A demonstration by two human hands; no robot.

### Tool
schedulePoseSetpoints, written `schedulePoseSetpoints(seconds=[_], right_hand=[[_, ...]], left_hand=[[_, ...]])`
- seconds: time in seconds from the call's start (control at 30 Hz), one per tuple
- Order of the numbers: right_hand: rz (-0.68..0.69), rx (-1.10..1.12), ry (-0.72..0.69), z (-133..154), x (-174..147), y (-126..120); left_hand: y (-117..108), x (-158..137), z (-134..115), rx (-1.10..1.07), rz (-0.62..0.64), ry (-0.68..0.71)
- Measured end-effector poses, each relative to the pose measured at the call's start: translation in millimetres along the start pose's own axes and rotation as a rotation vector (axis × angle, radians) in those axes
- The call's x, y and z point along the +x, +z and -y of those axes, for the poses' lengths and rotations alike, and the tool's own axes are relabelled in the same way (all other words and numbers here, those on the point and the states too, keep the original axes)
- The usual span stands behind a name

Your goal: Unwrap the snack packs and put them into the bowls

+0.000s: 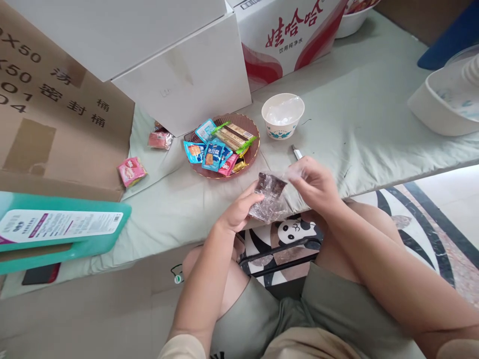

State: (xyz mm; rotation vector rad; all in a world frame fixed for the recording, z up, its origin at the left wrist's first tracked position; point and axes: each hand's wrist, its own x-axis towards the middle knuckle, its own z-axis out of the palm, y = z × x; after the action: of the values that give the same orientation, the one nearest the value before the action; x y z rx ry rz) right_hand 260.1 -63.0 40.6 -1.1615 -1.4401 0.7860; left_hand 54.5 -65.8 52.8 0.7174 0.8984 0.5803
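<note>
My left hand [241, 208] is closed around a dark brown snack in a clear plastic wrapper [270, 194], held just over the front edge of the cloth-covered bench. With its fingertips pinched, my right hand [313, 182] grips the upper right end of that clear wrapper. What the dark snack is, I cannot make out. Beyond my hands is a brown ribbed plate [254, 134] with several small blue, pink and green snack packets. To its right stands a white paper bowl [283, 117] with clear plastic inside. A small white and grey object [297, 152] lies beside my right fingers.
White boxes [187, 75] and a red-and-white carton [292, 42] stand behind the plate. A brown carton [67, 109], a teal jug [67, 227] and a pink packet [132, 172] are at left. A white container [445, 102] sits at right.
</note>
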Motion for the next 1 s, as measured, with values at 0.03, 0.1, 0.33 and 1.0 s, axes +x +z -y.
schedulePoseSetpoints(seconds=[0.03, 0.1, 0.33, 1.0], right_hand=[[-0.057, 0.043, 0.125, -1, 3, -1], [-0.145, 0.147, 0.362, -3, 7, -4], [-0.118, 0.151, 0.132, 5, -2, 2], [-0.008, 0.018, -0.419, 28, -30, -11]], left_hand=[[-2, 1, 1, 0.012, 0.032, -0.015], [-5, 1, 3, 0.000, 0.087, -0.015], [3, 4, -3, -0.250, -0.065, 0.210], [24, 0, -8, -0.311, -0.314, 0.467]])
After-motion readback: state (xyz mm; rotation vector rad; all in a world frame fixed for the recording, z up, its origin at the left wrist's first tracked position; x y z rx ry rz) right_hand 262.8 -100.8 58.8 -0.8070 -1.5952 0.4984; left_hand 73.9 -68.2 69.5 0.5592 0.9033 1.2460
